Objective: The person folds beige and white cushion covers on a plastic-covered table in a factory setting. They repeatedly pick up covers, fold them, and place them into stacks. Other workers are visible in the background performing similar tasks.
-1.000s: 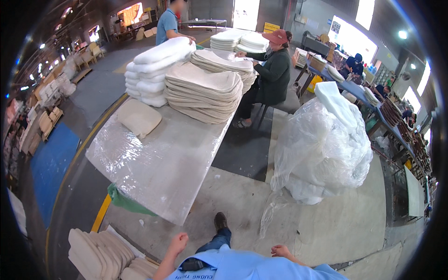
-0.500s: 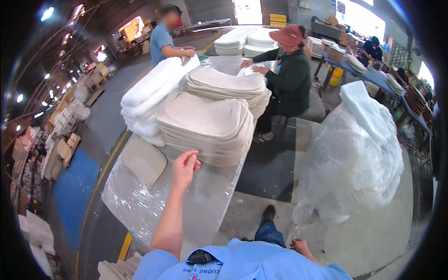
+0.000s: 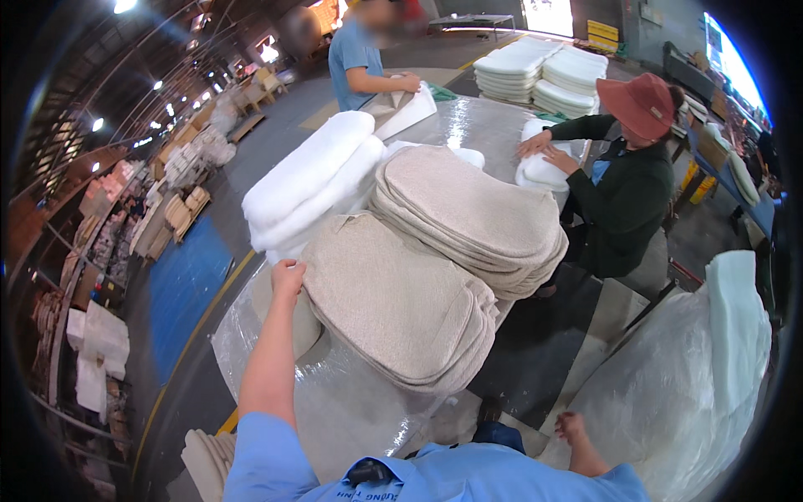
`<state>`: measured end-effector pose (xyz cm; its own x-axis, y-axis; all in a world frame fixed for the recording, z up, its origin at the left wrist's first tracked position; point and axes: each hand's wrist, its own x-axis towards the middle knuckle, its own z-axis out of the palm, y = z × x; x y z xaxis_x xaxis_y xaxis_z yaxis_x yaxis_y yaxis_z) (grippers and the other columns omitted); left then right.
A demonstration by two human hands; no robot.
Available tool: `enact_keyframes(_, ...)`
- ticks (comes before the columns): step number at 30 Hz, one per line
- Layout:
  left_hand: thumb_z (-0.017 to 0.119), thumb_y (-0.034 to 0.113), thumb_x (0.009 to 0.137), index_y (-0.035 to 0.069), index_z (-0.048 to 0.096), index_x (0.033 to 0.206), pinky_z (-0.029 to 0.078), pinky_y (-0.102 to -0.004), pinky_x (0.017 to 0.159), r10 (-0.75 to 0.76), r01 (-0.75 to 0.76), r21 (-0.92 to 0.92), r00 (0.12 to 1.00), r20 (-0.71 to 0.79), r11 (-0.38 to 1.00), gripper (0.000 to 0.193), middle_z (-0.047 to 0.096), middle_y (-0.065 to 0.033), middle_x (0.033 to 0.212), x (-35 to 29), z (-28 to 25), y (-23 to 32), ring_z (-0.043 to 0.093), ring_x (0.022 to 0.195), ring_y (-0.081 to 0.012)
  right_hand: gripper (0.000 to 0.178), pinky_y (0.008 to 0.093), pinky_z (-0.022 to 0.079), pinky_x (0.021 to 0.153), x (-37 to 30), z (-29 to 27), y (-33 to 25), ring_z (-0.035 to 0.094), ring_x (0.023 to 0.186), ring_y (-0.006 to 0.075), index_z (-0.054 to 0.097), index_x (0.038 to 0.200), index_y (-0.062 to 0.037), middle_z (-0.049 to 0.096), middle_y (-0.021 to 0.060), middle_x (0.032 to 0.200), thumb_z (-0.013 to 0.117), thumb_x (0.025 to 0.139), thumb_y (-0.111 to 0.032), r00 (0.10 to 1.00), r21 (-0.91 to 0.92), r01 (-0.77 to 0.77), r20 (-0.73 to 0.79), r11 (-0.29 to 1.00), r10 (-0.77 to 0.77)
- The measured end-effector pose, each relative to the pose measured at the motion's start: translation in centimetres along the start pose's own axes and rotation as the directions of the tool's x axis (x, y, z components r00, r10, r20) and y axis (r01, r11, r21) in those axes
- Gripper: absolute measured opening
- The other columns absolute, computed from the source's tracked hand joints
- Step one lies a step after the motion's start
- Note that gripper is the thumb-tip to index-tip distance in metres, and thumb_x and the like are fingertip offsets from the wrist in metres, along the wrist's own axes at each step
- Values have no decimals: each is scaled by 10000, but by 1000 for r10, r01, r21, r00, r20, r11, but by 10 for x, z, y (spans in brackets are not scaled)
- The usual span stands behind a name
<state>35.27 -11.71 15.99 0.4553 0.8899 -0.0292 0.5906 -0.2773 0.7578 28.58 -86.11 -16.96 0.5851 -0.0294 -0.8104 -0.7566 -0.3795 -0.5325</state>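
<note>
A long worktop (image 3: 351, 402) wrapped in shiny clear plastic runs away from the person, and most of it is loaded. To the right of it stands a big clear plastic bag (image 3: 686, 385) stuffed with white padding. On the worktop, the near stack of beige fabric cushion covers (image 3: 401, 305) lies flat, each cover rounded at the corners; a second beige stack (image 3: 473, 213) sits just behind it and overlaps its far edge. Left of that, white foam pads (image 3: 309, 180) lie piled in long rolls, touching the beige stacks. Further stacks of white cushions (image 3: 544, 71) rest at the far end.

A co-worker in a red hat (image 3: 640, 100) sits at the right side with both hands on a white pad (image 3: 544, 171), and another person in a blue shirt (image 3: 355, 54) stands at the far end holding a beige piece.

The left hand (image 3: 287, 276) reaches out and curls over the left edge of the near stack, fingers gripping the top cover (the thumb side is hidden). The right hand (image 3: 571, 427) hangs low beside the plastic bag, loosely curled, holding nothing.
</note>
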Motion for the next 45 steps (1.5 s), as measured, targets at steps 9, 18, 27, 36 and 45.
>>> enact_keyframes(9, 777, 176, 967, 46, 693, 1196, 531, -339, 689, 327, -331, -49, 942, -75, 943, 277, 703, -59, 923, 2, -11, 48, 673, 811, -178, 244, 376, 592, 670, 27, 6, -166, 695, 738, 204, 648, 1227, -106, 722, 67, 941, 687, 1059, -279, 996, 529, 23, 58, 848, -63)
enact_keyframes(18, 696, 80, 1012, -12, 428, 1594, 535, -519, 1126, 46, 309, -737, 908, 417, 601, 647, 621, -179, 1498, -102, 42, 2, 642, 1320, -349, 271, 332, 602, 700, -2, 52, -293, 708, 767, 171, 664, 1239, -39, 729, 72, 931, 657, 1096, -270, 869, 534, 208, 283, 820, -405)
enact_keyframes(27, 579, -50, 945, 1, 409, 1612, 455, -460, 1202, 243, 75, -787, 930, 277, 612, 690, 571, -185, 1541, -164, 33, 45, 588, 1383, -335, 164, 267, 534, 692, -58, 59, -425, 634, 720, 95, 713, 1111, -11, 674, -4, 809, 649, 1078, -158, 521, 396, 755, 120, 522, -845)
enact_keyframes(36, 533, 57, 917, 16, 385, 1626, 491, -508, 1117, 617, -677, -174, 496, 611, 716, 726, 582, -308, 1483, -276, -73, 170, 606, 1321, -473, 703, 471, 467, 1142, -333, 101, -574, 586, 1372, 361, 647, 1387, -41, 629, 175, 1451, 948, 766, -176, -588, 184, 798, 447, -574, -674)
enact_keyframes(45, 645, 164, 1004, 47, 619, 1464, 556, -420, 890, 608, -489, -364, 600, 520, 793, 475, 742, -209, 1233, -310, -155, -16, 739, 1021, -334, 357, 371, 544, 722, -379, 139, -489, 734, 861, 281, 658, 944, -80, 731, 57, 936, 916, 697, -79, -435, 160, 874, 680, -459, -591)
